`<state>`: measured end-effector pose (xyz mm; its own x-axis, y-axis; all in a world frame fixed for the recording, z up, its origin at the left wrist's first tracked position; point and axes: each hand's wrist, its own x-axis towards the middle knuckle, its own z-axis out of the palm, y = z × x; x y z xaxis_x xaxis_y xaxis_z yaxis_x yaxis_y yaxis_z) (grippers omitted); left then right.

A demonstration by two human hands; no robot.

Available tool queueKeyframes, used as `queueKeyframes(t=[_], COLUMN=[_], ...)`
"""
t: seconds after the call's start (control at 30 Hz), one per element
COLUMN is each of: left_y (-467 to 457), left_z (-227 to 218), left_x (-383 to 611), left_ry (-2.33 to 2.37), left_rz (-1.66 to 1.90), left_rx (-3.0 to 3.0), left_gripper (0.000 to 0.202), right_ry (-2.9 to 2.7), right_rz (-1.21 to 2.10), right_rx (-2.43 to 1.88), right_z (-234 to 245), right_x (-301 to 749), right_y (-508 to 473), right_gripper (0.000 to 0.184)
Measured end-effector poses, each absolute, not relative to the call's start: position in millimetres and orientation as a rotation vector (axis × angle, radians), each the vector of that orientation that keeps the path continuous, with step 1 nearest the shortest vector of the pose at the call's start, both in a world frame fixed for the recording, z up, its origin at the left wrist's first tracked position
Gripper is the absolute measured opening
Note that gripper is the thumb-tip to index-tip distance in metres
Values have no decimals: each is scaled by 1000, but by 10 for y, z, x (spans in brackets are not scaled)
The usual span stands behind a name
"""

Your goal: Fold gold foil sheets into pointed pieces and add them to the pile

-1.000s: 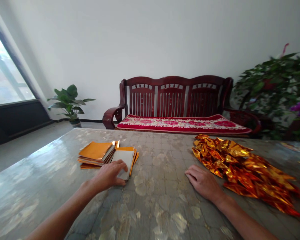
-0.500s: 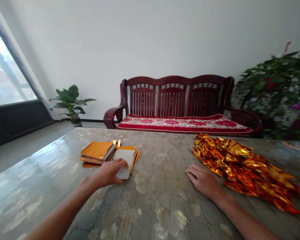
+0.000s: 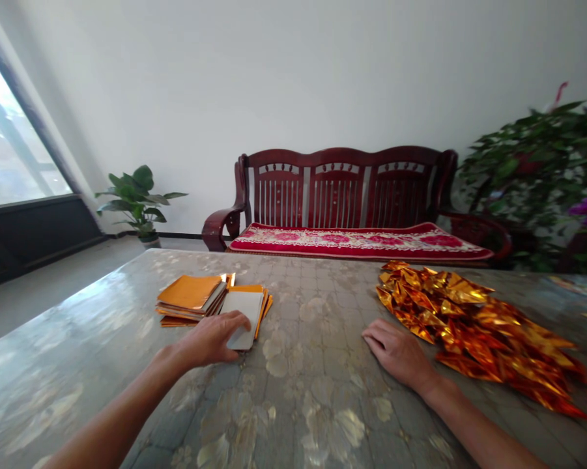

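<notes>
My left hand (image 3: 217, 339) rests on the near part of a stack of foil paper sheets whose top sheet (image 3: 244, 306) shows a pale grey side. Its fingers lie over that sheet, with the thumb apart at the near edge. Beside it, to the left, is a second pile of orange-gold paper sheets (image 3: 189, 293). My right hand (image 3: 395, 352) lies loosely curled on the table, its fingers together and no object visible in them. Just right of it spreads a heap of shiny gold folded foil pieces (image 3: 462, 319).
The table (image 3: 313, 378) has a glossy floral cover. Beyond its far edge stands a dark red wooden bench (image 3: 337, 195) with a red patterned cushion (image 3: 352, 241). Leafy plants stand at the left (image 3: 141, 198) and right (image 3: 542, 156). A window (image 3: 17, 143) is at far left.
</notes>
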<state>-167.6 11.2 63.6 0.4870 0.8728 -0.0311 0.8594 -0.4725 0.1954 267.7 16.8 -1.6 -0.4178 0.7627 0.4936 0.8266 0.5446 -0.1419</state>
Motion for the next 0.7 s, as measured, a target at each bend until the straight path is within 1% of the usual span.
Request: queueKeyframes(t=[0.4, 0.7], left_y=[164, 184], left_z=[683, 592], left_x=[-1721, -1750], left_ry=[1461, 1489], left_rz=[137, 289], left_rx=[2481, 2480], left_gripper=[35, 23], right_ry=[-2283, -2292], right_rz=[-156, -141], right_rx=[-1297, -1298], right_z=[-21, -27], right_x=[2672, 2688], right_y=[170, 177], right_gripper=[22, 23])
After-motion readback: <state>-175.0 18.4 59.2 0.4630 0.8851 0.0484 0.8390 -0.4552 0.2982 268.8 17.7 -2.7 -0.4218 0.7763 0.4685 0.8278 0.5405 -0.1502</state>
